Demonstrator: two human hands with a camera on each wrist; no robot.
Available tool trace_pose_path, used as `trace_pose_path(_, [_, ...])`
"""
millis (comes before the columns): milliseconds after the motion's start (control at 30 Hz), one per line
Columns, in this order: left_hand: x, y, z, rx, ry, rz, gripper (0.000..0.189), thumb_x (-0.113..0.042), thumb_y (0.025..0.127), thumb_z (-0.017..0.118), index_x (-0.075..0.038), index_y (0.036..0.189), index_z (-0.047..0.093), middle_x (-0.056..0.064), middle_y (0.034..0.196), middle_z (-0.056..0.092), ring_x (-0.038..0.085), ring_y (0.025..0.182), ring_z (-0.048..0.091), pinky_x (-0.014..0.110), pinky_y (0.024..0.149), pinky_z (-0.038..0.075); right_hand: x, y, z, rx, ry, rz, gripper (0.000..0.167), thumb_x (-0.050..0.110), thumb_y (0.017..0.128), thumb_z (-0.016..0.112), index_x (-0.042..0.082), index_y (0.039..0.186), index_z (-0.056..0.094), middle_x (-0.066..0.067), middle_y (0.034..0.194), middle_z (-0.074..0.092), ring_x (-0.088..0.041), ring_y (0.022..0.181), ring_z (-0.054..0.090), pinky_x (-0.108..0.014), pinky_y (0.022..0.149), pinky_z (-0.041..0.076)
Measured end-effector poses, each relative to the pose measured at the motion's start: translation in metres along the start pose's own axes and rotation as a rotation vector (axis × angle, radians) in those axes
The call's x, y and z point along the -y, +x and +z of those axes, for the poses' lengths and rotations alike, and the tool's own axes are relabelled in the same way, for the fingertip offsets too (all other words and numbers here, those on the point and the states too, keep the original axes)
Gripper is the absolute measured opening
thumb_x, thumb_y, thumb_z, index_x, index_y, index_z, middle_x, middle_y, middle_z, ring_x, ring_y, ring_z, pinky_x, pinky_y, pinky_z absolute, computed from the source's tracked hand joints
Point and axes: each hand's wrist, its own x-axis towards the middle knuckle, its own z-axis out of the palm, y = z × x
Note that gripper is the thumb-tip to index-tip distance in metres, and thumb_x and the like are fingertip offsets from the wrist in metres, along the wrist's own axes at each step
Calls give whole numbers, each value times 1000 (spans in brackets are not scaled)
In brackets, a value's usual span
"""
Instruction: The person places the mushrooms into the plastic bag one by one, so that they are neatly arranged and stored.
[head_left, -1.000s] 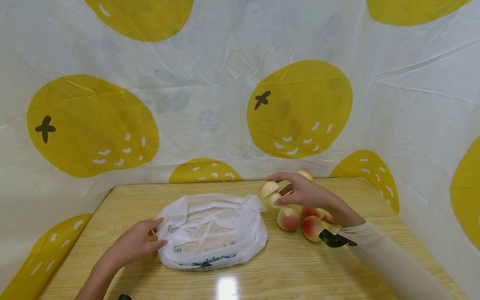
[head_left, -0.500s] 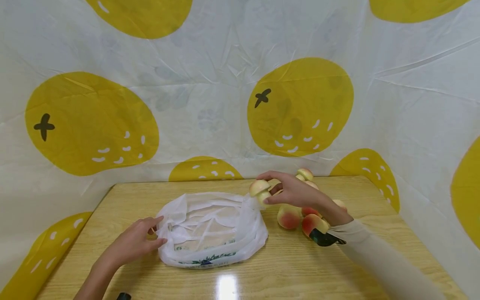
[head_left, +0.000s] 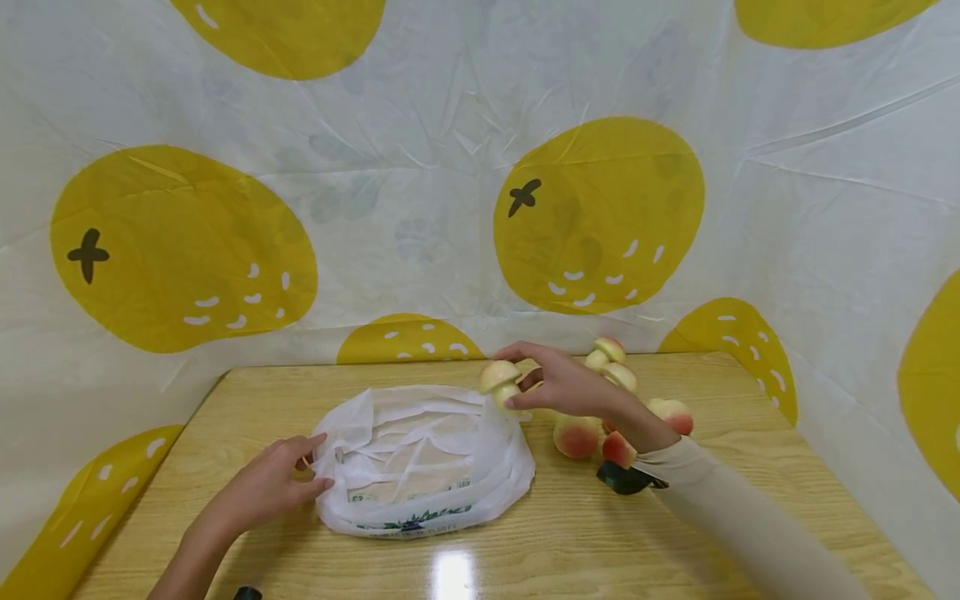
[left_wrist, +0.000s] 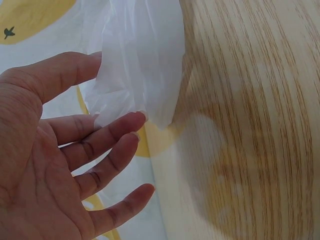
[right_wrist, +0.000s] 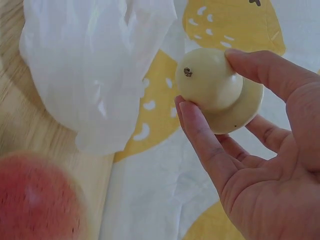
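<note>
The left hand (head_left: pixel 266 483), thumb and fingers spread wide, touches the left edge of the white plastic bag (head_left: pixel 495 496). The right hand (head_left: pixel 558 385) pinches a pale mushroom (head_left: pixel 498 380) by the bag's far-right corner; rightward, red-yellow fruits (head_left: pixel 577 438) lie well inside the table's (head_left: pixel 780 442) right edge, wood showing between.

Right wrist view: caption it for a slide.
A right hand grips a pale mushroom, stem toward camera, near a white bag.

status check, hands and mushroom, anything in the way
Right hand pinching mushroom near bag. Left hand touching bag's left side. Mushroom outside bag; nothing visible between them.
</note>
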Motion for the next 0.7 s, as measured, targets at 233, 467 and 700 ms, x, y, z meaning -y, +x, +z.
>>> trace_pose_path(233, [0, 1, 0, -4, 11, 11, 73, -35, 85, 83, 8, 137, 58, 1, 99, 66, 15, 90, 58, 34, 74, 51, 2, 9, 9, 7, 28, 10, 64, 8, 87, 79, 8, 145, 51, -17, 138, 50, -29, 100, 69, -35, 84, 57])
trace_pose_path(467, [0, 1, 0, -5, 5, 21, 73, -35, 85, 83, 8, 137, 58, 1, 99, 66, 15, 90, 59, 34, 73, 51, -1, 19, 17, 24, 60, 1, 58, 8, 88, 79, 6, 140, 52, -19, 133, 50, -27, 93, 69, -31, 81, 56])
trace_pose_path(700, [-1, 1, 0, 0, -1, 12, 72, -35, 85, 82, 8, 138, 57, 1, 99, 66, 15, 90, 58, 34, 74, 51, 0, 29, 26, 33, 109, 12, 58, 6, 87, 79, 7, 139, 53, -18, 133, 50, -27, 90, 69, -32, 79, 58])
